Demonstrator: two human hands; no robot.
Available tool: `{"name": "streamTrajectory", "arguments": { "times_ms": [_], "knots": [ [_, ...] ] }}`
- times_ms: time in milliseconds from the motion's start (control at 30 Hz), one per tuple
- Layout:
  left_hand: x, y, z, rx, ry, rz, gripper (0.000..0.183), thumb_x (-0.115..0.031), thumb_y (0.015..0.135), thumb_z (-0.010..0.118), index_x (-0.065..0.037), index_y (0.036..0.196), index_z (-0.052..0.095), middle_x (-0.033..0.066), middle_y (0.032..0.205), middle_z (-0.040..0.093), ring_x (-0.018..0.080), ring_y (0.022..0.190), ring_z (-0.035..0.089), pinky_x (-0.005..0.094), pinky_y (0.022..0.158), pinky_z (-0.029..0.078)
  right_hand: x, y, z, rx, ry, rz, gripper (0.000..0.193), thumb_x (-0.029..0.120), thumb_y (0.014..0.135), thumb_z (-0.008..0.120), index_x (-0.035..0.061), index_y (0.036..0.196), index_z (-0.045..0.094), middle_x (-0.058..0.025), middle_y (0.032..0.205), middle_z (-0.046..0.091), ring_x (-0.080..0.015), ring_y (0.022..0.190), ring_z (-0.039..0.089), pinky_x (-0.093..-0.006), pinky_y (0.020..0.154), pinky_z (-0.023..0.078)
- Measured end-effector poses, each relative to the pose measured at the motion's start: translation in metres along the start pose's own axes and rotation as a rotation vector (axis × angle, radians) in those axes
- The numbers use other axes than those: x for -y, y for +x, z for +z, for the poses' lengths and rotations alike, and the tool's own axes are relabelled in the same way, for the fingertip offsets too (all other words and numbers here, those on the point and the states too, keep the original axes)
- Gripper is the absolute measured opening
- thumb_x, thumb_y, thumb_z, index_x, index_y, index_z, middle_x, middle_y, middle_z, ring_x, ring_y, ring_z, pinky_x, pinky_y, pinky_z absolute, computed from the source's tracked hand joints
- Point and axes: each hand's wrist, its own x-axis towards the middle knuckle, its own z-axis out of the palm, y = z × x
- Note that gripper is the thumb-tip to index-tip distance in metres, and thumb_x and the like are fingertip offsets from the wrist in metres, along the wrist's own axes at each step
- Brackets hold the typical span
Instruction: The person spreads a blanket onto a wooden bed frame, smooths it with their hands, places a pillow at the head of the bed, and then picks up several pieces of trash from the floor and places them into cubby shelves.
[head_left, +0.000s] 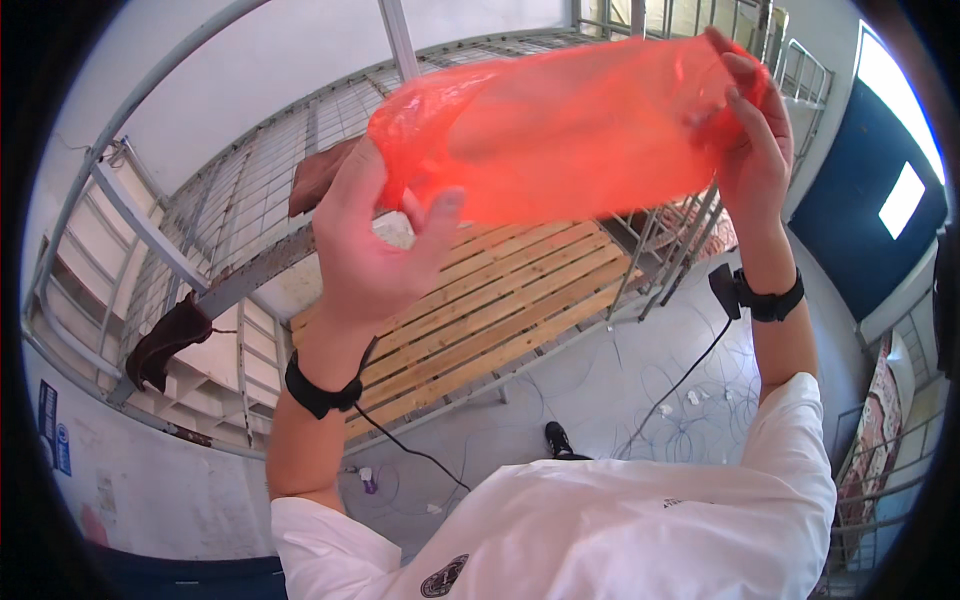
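A translucent red-orange plastic bag [570,130] is stretched out sideways between my raised hands, above the lower wooden bunk. My right hand [757,150] grips its right end, with the thumb and fingers closed on the gathered plastic. At the other end, my left hand [375,235] holds the bag's left edge. Its thumb points off to the side, while some of the fingers are hidden by the plastic. A black band [325,385] with a cable circles my left wrist, and a similar band [770,300] sits on my right wrist.
A metal bunk bed with a wire-mesh upper deck [235,170] stands ahead, its wooden slats [510,310] below. A brown item [322,178] lies on the mesh; a dark brown shoe-like thing [165,345] hangs at the rail. Loose cables [690,420] litter the floor. A blue door [870,170] is right.
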Motion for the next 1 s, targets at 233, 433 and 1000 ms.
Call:
{"name": "streamTrajectory", "arguments": {
  "times_ms": [233,433,1000],
  "knots": [
    [0.054,0.062,0.073,-0.039,0.385,0.105,0.046,-0.01,0.076,0.07,0.004,0.116,0.051,0.0144,0.092,0.057,0.0207,0.064,0.059,0.0287,0.05,0.046,-0.102,0.06,-0.035,0.274,-0.487,-0.514,0.027,-0.011,0.084,0.049,-0.0006,0.105,0.063,-0.0157,0.128,0.056,-0.0211,0.106,0.062,-0.0289,0.081,0.053],
    [0.114,0.1,0.133,-0.069,0.722,0.118,0.051,-0.022,0.074,0.069,-0.003,0.118,0.053,0.0176,0.11,0.055,0.0379,0.103,0.05,0.0533,0.09,0.038,-0.202,0.09,-0.037,0.225,-0.611,-0.464,0.028,-0.013,0.075,0.053,0.005,0.09,0.069,-0.0125,0.12,0.06,-0.0273,0.098,0.063,-0.0289,0.08,0.05],
    [0.153,0.064,0.18,-0.15,0.223,-0.468,0.038,-0.019,0.084,0.065,0.0,0.112,0.05,0.0152,0.083,0.061,0.0291,0.068,0.061,0.0396,0.064,0.048,-0.242,0.058,-0.069,0.414,-0.209,0.32,0.059,0.007,0.085,0.063,-0.002,0.137,0.036,-0.0151,0.126,0.054,-0.0194,0.109,0.057,-0.0322,0.089,0.048]
  ]
}}
